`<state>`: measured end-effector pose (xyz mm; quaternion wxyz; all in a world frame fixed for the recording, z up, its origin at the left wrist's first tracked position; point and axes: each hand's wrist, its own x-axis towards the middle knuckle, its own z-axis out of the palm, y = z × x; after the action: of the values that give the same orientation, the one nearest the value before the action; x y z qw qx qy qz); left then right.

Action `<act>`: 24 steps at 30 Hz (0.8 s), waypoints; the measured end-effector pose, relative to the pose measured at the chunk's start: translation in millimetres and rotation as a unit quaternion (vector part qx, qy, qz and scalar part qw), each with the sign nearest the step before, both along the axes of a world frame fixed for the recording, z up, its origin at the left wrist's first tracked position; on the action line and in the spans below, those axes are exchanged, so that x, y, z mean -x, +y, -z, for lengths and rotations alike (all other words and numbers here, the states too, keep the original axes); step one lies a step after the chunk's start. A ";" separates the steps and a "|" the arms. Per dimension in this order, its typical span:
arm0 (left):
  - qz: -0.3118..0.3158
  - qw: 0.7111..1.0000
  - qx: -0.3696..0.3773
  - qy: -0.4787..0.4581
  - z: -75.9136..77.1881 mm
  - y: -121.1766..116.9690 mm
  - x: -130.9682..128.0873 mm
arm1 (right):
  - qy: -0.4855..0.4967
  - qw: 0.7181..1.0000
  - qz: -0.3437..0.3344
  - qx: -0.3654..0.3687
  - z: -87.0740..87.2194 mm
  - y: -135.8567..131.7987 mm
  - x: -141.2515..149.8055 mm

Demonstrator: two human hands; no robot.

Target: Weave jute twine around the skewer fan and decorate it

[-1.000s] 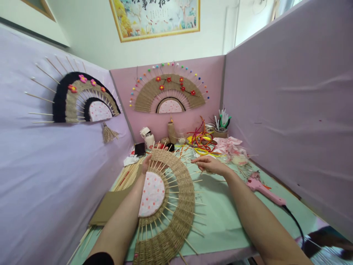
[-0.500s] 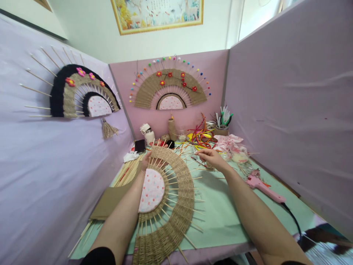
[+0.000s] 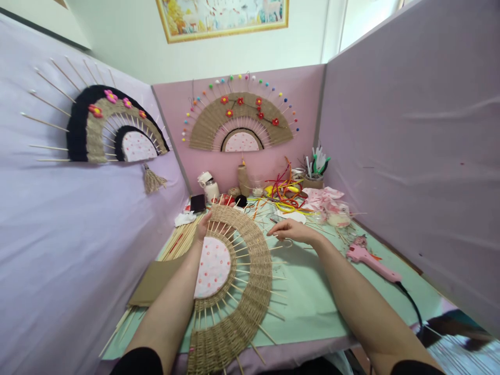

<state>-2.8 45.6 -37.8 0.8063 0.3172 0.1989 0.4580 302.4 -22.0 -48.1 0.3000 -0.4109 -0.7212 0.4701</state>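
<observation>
A woven half-round fan (image 3: pixel 261 260) with thin sticks radiating through it stands tilted in front of me, its flat side to the left. At its centre is a pink-dotted white cloth panel (image 3: pixel 214 268). My left hand (image 3: pixel 203 226) is closed around the fan's upper left part, some fingers hidden behind the weave. Close to the outer rim on the upper right, my right hand (image 3: pixel 291 230) pinches with thumb and fingers together. A thin pale cord (image 3: pixel 289 242) curls just under it, seemingly from the pinch; the fingertips are too small to show clearly.
A pink glue gun (image 3: pixel 373 263) with a black cable lies at right. Folded brown card (image 3: pixel 154 284) and a bundle of sticks (image 3: pixel 183 242) lie at left. Behind are coloured pipe cleaners (image 3: pixel 287 185), a white bottle (image 3: pixel 210 187) and a twine spool (image 3: pixel 242 179). Finished fans (image 3: pixel 242 112) hang on the partitions.
My right hand has moved left and slightly down, nearer the fan's outer rim. The fan and my left hand have shifted slightly left in view. A white piece behind my right hand is now uncovered.
</observation>
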 end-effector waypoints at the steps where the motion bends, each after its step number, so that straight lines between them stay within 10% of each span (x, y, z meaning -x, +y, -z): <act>1: 0.006 1.000 -0.007 -0.008 0.4 -2.2 0.6 | -0.006 1.000 -0.018 0.008 0.5 -0.5 1.8; 10: 0.149 0.985 -0.005 0.085 9.5 -26.4 29.8 | -0.009 0.998 -0.054 0.029 4.1 -0.5 3.5; 24: 0.077 0.992 0.012 0.104 3.0 -35.6 37.4 | 0.004 0.999 0.030 -0.038 1.0 0.7 -1.4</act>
<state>-40.2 10.0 -40.8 0.8176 0.3679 0.2622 0.3569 303.9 -21.3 -49.1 0.3325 -0.4184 -0.7247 0.4349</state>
